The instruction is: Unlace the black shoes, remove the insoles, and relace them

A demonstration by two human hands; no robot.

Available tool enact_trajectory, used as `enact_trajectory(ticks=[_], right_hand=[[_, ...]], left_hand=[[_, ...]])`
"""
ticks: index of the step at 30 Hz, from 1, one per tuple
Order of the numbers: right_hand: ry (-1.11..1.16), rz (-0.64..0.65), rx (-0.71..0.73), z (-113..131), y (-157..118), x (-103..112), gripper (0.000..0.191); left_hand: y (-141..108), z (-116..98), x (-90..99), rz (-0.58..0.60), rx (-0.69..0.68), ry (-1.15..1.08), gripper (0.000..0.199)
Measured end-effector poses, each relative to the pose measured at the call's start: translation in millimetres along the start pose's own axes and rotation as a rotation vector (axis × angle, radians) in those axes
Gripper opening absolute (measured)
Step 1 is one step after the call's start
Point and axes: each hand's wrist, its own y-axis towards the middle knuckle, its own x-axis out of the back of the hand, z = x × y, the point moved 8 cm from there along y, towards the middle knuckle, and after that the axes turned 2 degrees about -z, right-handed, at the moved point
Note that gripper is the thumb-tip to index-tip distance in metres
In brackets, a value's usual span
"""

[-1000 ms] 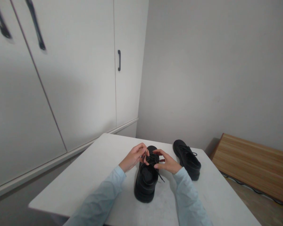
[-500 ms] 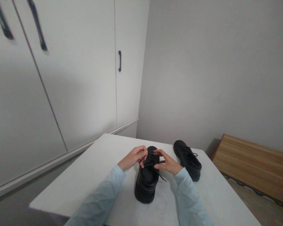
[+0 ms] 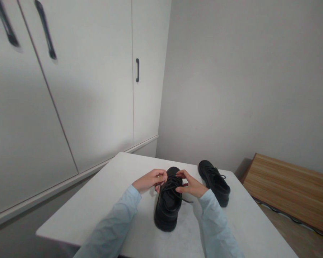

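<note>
A black lace-up shoe point(image 3: 167, 211) stands on the white table point(image 3: 97, 211), its toe pointing away from me. At the left side of its laces point(image 3: 172, 183) is my left hand point(image 3: 153, 179), thumb and forefinger pinched on a lace. My right hand point(image 3: 188, 185) touches the right side of the laces, its thumb and fingers curved and apart, with no lace clearly gripped. One loose lace end sticks out to the right below it. A second black shoe point(image 3: 215, 184), its lace tied in a bow, rests further right.
White cupboard doors point(image 3: 97, 79) with dark handles rise at the left behind the table. A grey wall point(image 3: 244, 79) stands behind. At the right is a wood-grain board point(image 3: 290, 190), with a dark cable along its lower edge.
My left hand has moved slightly left, away from the middle of the laces. The loose lace end at the right lies flatter and further right. My right hand has barely moved.
</note>
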Motion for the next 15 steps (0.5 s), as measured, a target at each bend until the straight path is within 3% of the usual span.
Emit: enact_trajectory(ticks=[9,15], right_hand=[[-0.054,0.045,0.025,-3.4,5.7,2.3,0.07],[-0.098,-0.092,0.121,-3.6,9.3,8.1,0.038]], left_hand=[[3.7,7.7,4.7,-0.032,0.015,-0.09,0.035],[0.9,5.3,2.2,-0.01,0.047,-0.09,0.035]])
